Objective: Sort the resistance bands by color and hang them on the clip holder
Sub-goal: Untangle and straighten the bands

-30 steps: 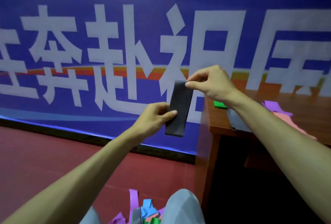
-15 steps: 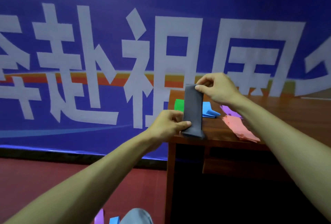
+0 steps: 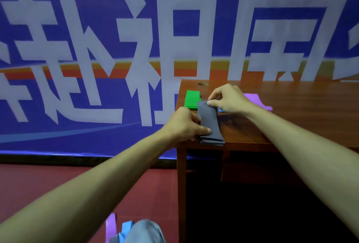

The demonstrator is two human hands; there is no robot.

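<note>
A dark grey resistance band (image 3: 208, 121) lies on a small stack of grey bands at the front left corner of the wooden table (image 3: 291, 110). My left hand (image 3: 184, 124) pinches its near end and my right hand (image 3: 227, 100) pinches its far end. Behind it on the table lie green bands (image 3: 191, 100), a sliver of blue band (image 3: 221, 109) mostly hidden by my right hand, and purple bands (image 3: 256, 101). No clip holder is in view.
A blue banner (image 3: 97, 29) with large white characters fills the wall behind. Loose purple (image 3: 110, 227) and blue bands (image 3: 126, 228) show at the bottom beside my knee (image 3: 145, 231). Red floor (image 3: 58, 180) lies left of the table.
Both hands have carried the grey band rightward and down onto the table's front left corner, onto the grey stack. The view has swung toward the table.
</note>
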